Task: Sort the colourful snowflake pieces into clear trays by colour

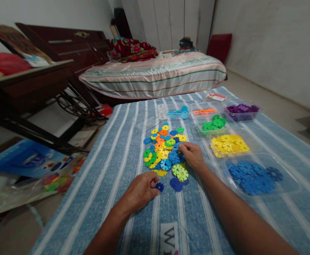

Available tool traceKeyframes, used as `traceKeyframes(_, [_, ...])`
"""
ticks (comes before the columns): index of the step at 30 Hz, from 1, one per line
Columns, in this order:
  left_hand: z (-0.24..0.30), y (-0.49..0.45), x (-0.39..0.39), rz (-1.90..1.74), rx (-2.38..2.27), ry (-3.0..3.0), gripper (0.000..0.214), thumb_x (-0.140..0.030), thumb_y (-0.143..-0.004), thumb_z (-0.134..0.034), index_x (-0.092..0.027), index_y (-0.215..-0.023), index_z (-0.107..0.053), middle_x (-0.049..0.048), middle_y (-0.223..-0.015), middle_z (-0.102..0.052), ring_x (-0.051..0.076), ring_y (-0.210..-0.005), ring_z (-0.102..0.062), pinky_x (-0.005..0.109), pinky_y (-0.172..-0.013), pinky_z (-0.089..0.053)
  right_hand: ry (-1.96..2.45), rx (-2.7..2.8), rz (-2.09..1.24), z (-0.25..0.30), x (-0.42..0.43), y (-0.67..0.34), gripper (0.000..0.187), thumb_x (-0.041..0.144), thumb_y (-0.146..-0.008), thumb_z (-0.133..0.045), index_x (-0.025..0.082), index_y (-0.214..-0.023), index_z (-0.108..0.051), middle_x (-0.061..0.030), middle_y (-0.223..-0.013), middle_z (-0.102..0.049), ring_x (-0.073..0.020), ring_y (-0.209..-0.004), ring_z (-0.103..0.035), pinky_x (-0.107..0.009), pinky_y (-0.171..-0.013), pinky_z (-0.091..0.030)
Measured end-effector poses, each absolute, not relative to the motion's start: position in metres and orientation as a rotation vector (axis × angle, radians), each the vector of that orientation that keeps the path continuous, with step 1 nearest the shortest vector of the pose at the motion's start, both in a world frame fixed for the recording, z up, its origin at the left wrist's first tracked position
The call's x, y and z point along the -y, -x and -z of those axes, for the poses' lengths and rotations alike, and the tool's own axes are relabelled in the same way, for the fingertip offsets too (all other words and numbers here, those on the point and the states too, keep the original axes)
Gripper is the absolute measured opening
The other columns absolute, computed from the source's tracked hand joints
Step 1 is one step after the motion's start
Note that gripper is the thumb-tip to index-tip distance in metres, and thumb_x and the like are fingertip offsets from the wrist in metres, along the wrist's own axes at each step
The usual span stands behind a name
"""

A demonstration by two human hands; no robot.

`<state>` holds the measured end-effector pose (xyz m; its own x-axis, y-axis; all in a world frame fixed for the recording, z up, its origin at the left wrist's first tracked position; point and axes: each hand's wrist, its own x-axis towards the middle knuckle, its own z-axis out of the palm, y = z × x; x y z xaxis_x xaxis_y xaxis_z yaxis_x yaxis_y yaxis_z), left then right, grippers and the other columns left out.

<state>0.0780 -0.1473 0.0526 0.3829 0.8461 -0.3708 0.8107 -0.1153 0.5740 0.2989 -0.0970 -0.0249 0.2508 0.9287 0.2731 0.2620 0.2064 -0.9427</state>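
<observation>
Bright plastic flower-shaped discs (pixel 163 150) lie in a flat heap of many colours in the middle of a blue and white striped cloth (pixel 112 148). The left hand (pixel 140 191) pinches one small dark blue disc (pixel 159 186) between thumb and finger. This piece is low on the cloth, just at the near side of the heap. The right hand (pixel 193 155) rests on the heap with bent fingers, and I cannot tell if it holds a piece.

The discs look light, thin and stiff, with little notches all round. I think they slide on each other, so a pinch on the rim is the best hold.

A clear plastic tray (pixel 290 186) of blue pieces sits close beside the right arm. Behind it are yellow pieces (pixel 229 144), green pieces (pixel 214 124) and purple pieces (pixel 242 109). Bare cloth lies between the two arms and left of the heap. The cloth's left edge drops to the floor, so a piece pushed that way could fall.
</observation>
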Motion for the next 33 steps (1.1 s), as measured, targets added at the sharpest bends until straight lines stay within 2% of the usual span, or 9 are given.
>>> traceKeyframes(7, [-0.048, -0.078, 0.148, -0.132, -1.464, -1.854, 0.019, -0.028, -0.065, -0.063, -0.021, -0.062, -0.046, -0.0056, -0.058, -0.046, 0.012, -0.057, -0.043, 0.024, -0.054, -0.028, 1.326, 1.257, -0.713, 0.023, 0.097, -0.299, 0.041, 0.049, -0.084, -0.051, 0.019, -0.056, -0.057, 0.0024, -0.054, -0.046, -0.0128, -0.054, -0.041, -0.027, -0.054, -0.031])
traceKeyframes(11, [-0.045, -0.078, 0.151, -0.169, -1.45, -1.744, 0.016, -0.032, -0.066, -0.063, -0.02, -0.073, -0.056, -0.0071, -0.054, -0.046, 0.011, -0.052, -0.042, 0.024, -0.052, -0.029, 1.326, 1.253, -0.713, 0.023, 0.097, -0.299, 0.041, 0.049, -0.084, -0.051, 0.019, -0.057, -0.057, 0.0023, -0.054, -0.047, -0.0129, -0.055, -0.041, -0.027, -0.055, -0.031])
traceKeyframes(14, [-0.046, -0.079, 0.152, -0.182, -1.454, -1.684, 0.021, -0.036, -0.069, -0.061, -0.019, -0.082, -0.06, -0.008, -0.052, -0.045, 0.011, -0.047, -0.041, 0.024, -0.05, -0.029, 1.321, 1.253, -0.715, 0.023, 0.097, -0.298, 0.041, 0.049, -0.084, -0.051, 0.02, -0.056, -0.056, 0.0025, -0.054, -0.046, -0.0128, -0.054, -0.04, -0.027, -0.055, -0.031])
traceKeyframes(22, [-0.051, -0.065, 0.148, -0.221, -1.433, -1.53, 0.036, -0.045, -0.069, -0.062, -0.015, -0.088, -0.062, -0.0068, -0.051, -0.046, 0.01, -0.044, -0.043, 0.023, -0.044, -0.03, 1.314, 1.226, -0.718, 0.02, 0.095, -0.296, 0.041, 0.048, -0.082, -0.051, 0.02, -0.053, -0.05, 0.0036, -0.053, -0.04, -0.0124, -0.054, -0.039, -0.027, -0.055, -0.029])
traceKeyframes(26, [-0.057, -0.055, 0.144, -0.305, -1.443, -1.505, 0.035, -0.049, -0.071, -0.062, -0.016, -0.084, -0.062, -0.0057, -0.052, -0.049, 0.01, -0.045, -0.045, 0.024, -0.046, -0.034, 1.306, 1.225, -0.71, 0.019, 0.095, -0.295, 0.042, 0.048, -0.083, -0.051, 0.02, -0.052, -0.049, 0.0036, -0.053, -0.04, -0.0124, -0.054, -0.04, -0.026, -0.054, -0.029])
traceKeyframes(33, [-0.067, -0.067, 0.141, -0.41, -1.418, -1.437, 0.041, -0.048, -0.069, -0.061, -0.015, -0.093, -0.061, -0.0039, -0.056, -0.057, 0.013, -0.047, -0.054, 0.028, -0.051, -0.04, 1.305, 1.223, -0.714, 0.02, 0.095, -0.294, 0.041, 0.047, -0.083, -0.051, 0.02, -0.053, -0.052, 0.0032, -0.054, -0.041, -0.0125, -0.055, -0.04, -0.026, -0.054, -0.03])
